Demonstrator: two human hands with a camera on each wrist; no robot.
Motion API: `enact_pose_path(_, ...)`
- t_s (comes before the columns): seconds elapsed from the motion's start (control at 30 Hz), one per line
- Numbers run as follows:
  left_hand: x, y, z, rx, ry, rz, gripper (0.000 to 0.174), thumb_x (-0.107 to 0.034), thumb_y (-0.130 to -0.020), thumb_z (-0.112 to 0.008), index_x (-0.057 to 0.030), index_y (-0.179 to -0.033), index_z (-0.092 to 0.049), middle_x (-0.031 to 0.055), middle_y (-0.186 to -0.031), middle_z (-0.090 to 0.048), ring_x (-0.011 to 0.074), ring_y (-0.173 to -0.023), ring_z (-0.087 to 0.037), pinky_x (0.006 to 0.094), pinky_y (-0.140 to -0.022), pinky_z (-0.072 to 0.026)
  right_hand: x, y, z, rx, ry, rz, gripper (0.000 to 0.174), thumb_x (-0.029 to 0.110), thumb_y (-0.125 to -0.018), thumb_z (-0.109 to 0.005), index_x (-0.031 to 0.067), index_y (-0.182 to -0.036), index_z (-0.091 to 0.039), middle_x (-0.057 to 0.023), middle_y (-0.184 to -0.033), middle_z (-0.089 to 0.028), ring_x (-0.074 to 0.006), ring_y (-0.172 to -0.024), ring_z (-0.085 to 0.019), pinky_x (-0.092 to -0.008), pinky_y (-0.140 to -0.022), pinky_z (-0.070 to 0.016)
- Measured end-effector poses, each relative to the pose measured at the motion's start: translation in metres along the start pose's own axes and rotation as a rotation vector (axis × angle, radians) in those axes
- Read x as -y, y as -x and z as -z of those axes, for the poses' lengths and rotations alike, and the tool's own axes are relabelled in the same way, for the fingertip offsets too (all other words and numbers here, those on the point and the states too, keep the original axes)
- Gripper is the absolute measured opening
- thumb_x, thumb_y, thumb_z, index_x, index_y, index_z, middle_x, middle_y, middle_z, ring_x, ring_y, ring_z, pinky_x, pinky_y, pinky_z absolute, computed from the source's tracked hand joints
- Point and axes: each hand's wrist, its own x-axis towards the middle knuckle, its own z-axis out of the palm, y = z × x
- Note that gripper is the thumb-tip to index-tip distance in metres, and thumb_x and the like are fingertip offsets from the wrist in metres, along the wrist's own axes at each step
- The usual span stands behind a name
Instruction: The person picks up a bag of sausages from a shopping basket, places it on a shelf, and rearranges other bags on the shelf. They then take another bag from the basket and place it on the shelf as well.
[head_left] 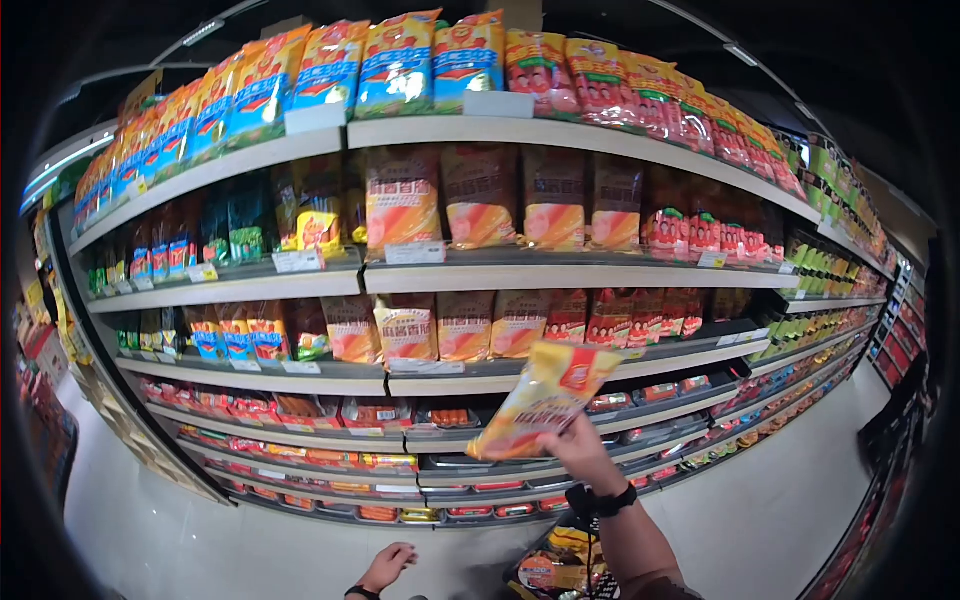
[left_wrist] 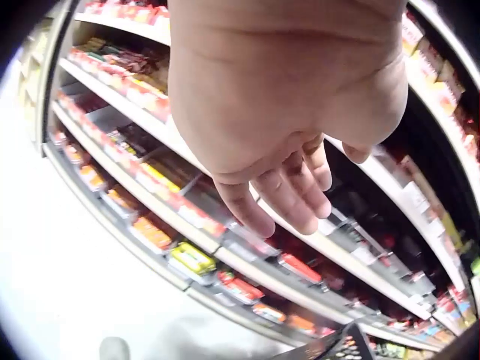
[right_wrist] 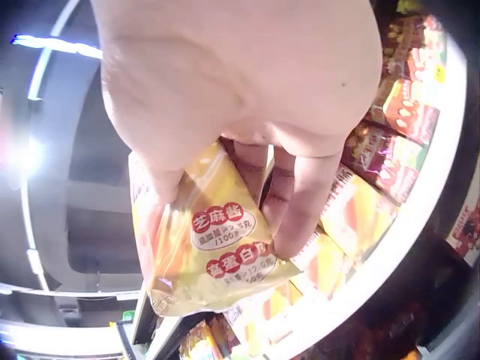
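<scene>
My right hand [head_left: 580,452] grips a yellow-and-orange sausage packet [head_left: 545,400] by its side, held up in front of the lower shelves. In the right wrist view the thumb and fingers pinch the packet [right_wrist: 225,247], whose printed back faces the camera. Similar orange-and-white packets [head_left: 406,328] stand in a row on the shelf behind it. Low at the front, my left hand [head_left: 390,566] hangs with nothing in it. The left wrist view shows that hand [left_wrist: 285,112] with its fingers loosely bent, over the background of the lower shelves.
Tall shelving [head_left: 560,268] curves across the front, loaded with bagged sausages. Blue-and-yellow bags [head_left: 400,65] line the top. Below me, by the right forearm, a basket holds several packets [head_left: 560,562]. Pale floor [head_left: 290,550] runs along the shelf base.
</scene>
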Motion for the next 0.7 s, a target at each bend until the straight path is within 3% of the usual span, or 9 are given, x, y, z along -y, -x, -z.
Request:
enact_pose_path(0.03,0.021,0.004,0.013,-0.002,-0.020,0.068,0.035,-0.030,-0.100,-0.047,-0.0029,-0.121,-0.054,0.0089,-0.107,-0.066,0.0178,-0.098,-0.064,0.0308,-0.083,-0.0493,0.005,-0.007,0.003,-0.051,0.090,0.003,0.049,0.005,-0.087,-0.066,0.0001,-0.129,-0.041,-0.0070,-0.115,-0.061,-0.0142,-0.103,-0.060,-0.0298,-0.083,-0.0522)
enact_pose_path(0.17,0.149,0.033,0.067,-0.052,-0.116,0.509,0.043,-0.037,-0.094,-0.052,-0.0035,-0.121,-0.055,0.0101,-0.111,-0.067,0.0224,-0.099,-0.065,0.0363,-0.079,-0.0513,0.032,-0.031,-0.016,-0.105,0.217,0.122,0.030,0.001,-0.084,-0.066,-0.0009,-0.112,-0.057,-0.0078,-0.095,-0.068,-0.0155,-0.091,-0.064,-0.0297,-0.083,-0.0505)
enact_pose_path(0.27,0.204,0.068,0.094,0.095,-0.354,0.730,0.048,-0.040,-0.093,-0.053,-0.0042,-0.124,-0.057,0.0105,-0.113,-0.067,0.0260,-0.103,-0.064,0.0389,-0.084,-0.0527,0.035,-0.043,-0.042,-0.109,0.412,0.167,0.029,0.002,-0.082,-0.068,-0.0022,-0.110,-0.060,-0.0075,-0.098,-0.069,-0.0147,-0.092,-0.064,-0.0294,-0.083,-0.0495)
enact_pose_path(0.3,0.230,0.073,0.104,0.100,-0.344,0.729,0.048,-0.040,-0.093,-0.053,-0.0042,-0.124,-0.057,0.0105,-0.113,-0.067,0.0260,-0.103,-0.064,0.0389,-0.084,-0.0527,0.031,-0.047,-0.050,-0.070,0.436,0.135,0.031,0.003,-0.082,-0.069,-0.0027,-0.111,-0.060,-0.0082,-0.102,-0.068,-0.0150,-0.095,-0.064,-0.0301,-0.085,-0.0485)
enact_pose_path(0.37,0.271,0.082,0.113,0.259,-0.686,0.361,0.030,-0.024,-0.098,-0.050,0.0023,-0.110,-0.059,0.0138,-0.094,-0.066,0.0214,-0.079,-0.062,0.0347,-0.072,-0.0532,0.014,-0.059,-0.073,-0.079,0.433,0.165,0.030,0.004,-0.082,-0.069,-0.0027,-0.111,-0.060,-0.0088,-0.104,-0.068,-0.0158,-0.096,-0.063,-0.0308,-0.086,-0.0482)
enact_pose_path(0.43,0.267,0.087,0.119,0.231,-0.588,0.523,0.039,-0.033,-0.095,-0.051,-0.0009,-0.117,-0.058,0.0117,-0.105,-0.066,0.0237,-0.091,-0.063,0.0367,-0.079,-0.0528,-0.013,-0.078,-0.097,-0.078,0.433,0.225,0.027,0.002,-0.085,-0.066,-0.0033,-0.111,-0.061,-0.0074,-0.105,-0.068,-0.0157,-0.100,-0.063,-0.0308,-0.089,-0.0476)
enact_pose_path(0.5,0.241,0.098,0.119,0.075,-0.267,0.782,0.048,-0.040,-0.093,-0.053,-0.0032,-0.123,-0.058,0.0104,-0.115,-0.067,0.0253,-0.101,-0.065,0.0388,-0.086,-0.0524,-0.037,-0.104,-0.121,-0.078,0.444,0.229,0.034,0.007,-0.081,-0.073,0.0007,-0.112,-0.061,-0.0132,-0.109,-0.066,-0.0260,-0.103,-0.062,-0.0337,-0.090,-0.0464)
enact_pose_path(0.63,0.194,0.101,0.119,-0.026,-0.204,0.598,0.043,-0.032,-0.093,-0.052,0.0017,-0.118,-0.057,0.0137,-0.108,-0.068,0.0248,-0.097,-0.066,0.0386,-0.083,-0.0532,-0.063,-0.151,-0.172,-0.096,0.838,0.479,0.039,0.007,-0.078,-0.074,0.0036,-0.114,-0.058,-0.0151,-0.107,-0.063,-0.0336,-0.104,-0.059,-0.0360,-0.088,-0.0460)
enact_pose_path(0.7,0.190,0.101,0.124,-0.075,-0.140,0.504,0.042,-0.030,-0.093,-0.052,0.0034,-0.117,-0.057,0.0147,-0.106,-0.068,0.0245,-0.095,-0.067,0.0377,-0.082,-0.0534,-0.088,-0.179,-0.191,-0.109,0.700,0.517,0.041,0.007,-0.078,-0.075,0.0035,-0.115,-0.057,-0.0152,-0.106,-0.063,-0.0336,-0.104,-0.058,-0.0363,-0.087,-0.0462)
